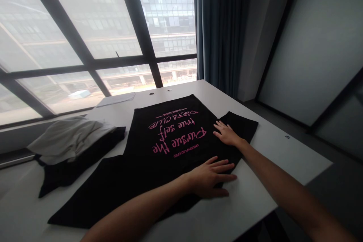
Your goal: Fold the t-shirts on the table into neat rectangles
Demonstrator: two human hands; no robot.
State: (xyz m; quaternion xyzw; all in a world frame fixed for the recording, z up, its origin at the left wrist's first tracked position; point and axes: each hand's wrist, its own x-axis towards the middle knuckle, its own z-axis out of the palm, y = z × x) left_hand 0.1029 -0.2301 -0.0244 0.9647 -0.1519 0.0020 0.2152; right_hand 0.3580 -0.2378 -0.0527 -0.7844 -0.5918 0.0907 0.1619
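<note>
A black T-shirt [159,159] with pink lettering lies spread flat on the white table [283,151], its print facing up. My left hand [211,176] rests flat on the shirt's near right edge, by the shoulder, with the fingers stretched out. My right hand [227,133] lies flat, fingers apart, on the shirt near the right sleeve [244,124]. Neither hand holds anything.
A heap of white and black clothes [70,143] sits on the table at the left. A sheet of paper [116,99] lies at the far edge by the window. A blue curtain [218,30] hangs behind. The table's right edge drops to a dark floor.
</note>
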